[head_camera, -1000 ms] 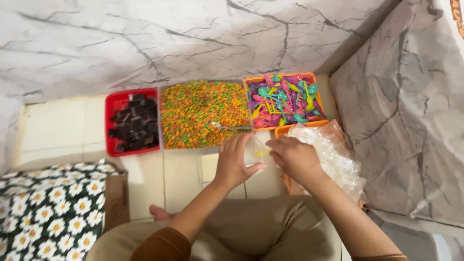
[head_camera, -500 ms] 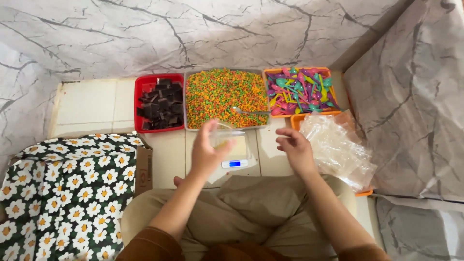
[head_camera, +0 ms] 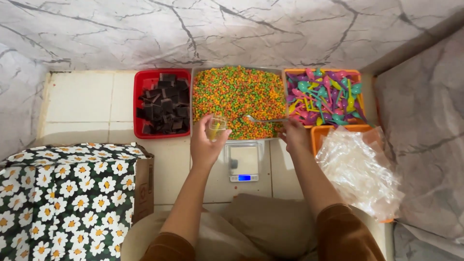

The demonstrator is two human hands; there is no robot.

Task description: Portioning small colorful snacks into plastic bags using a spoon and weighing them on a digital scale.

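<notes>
Clear plastic cup (head_camera: 216,128), one, small, upright, with something yellow inside; held in the left hand (head_camera: 207,145) over the near edge of the middle tray. Left fingers (head_camera: 205,122) wrapped around the cup's wall, mouth facing up.

Metal spoon (head_camera: 263,119), one; long axis runs nearly level, left to right, bowl at the left end resting on the sprinkles, handle leading right into the right hand (head_camera: 295,137). Right fingers pressed together, pinching the handle end. Spoon bowl lies just to the right of the cup, near but apart; the right hand is the nearer one to the spoon, the left hand to the cup.

Trays against the marble-pattern wall, three in a row:
- red tray (head_camera: 140,96), left, holding dark chocolate pieces (head_camera: 164,104), too many and too overlapped to count;
- metal tray (head_camera: 194,82), middle, heaped with orange, green and yellow sprinkles (head_camera: 239,94);
- orange tray (head_camera: 321,71), right, filled with small plastic spoons (head_camera: 324,96) in purple, teal, pink and yellow, uncounted.

Digital scale (head_camera: 243,163), one, lit blue display, on the tiled floor (head_camera: 82,104) between the two forearms, just below the middle tray.

Heap of clear plastic bags (head_camera: 357,169), one, at right, partly over a second orange container (head_camera: 338,131).

Cardboard box (head_camera: 143,181), one, at left, covered by a daisy-print cloth (head_camera: 63,198).
</notes>
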